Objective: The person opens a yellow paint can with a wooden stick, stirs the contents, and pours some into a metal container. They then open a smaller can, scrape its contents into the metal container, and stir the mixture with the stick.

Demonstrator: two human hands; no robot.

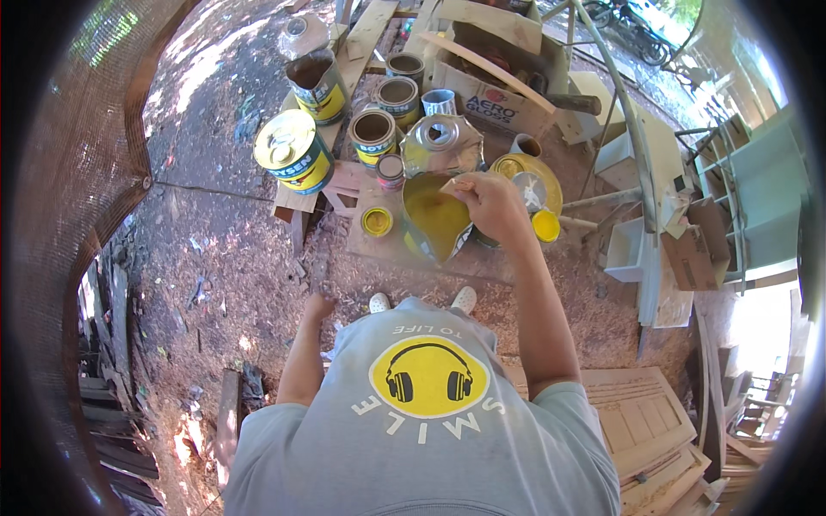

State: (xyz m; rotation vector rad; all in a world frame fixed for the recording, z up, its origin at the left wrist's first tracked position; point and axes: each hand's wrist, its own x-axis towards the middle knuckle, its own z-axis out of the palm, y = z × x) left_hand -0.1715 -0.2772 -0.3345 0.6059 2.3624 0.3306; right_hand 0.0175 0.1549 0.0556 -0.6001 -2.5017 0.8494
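Note:
My right hand (492, 205) is closed over the rim of a wide-mouthed can (434, 213) holding yellowish-green liquid. Between its fingertips is a thin pale piece, perhaps a stick, whose lower end I cannot make out. My left hand (319, 306) hangs low at my left side, away from the cans, its fingers too small and hidden to read. Left of the wide can stands a small round tin (377, 221), yellow inside. On its right are a yellow pot (545, 226) and a large yellow lid (551, 185). A cut clear plastic container (443, 146) sits just beyond.
Several open paint cans (373, 129) stand farther back, with a closed paint can (293, 151) at left. Behind them is a cardboard box (499, 99) with scraps. Poles and white boxes (626, 249) stand at right; carved wooden panels (641, 413) lie at lower right. Netting hangs at left.

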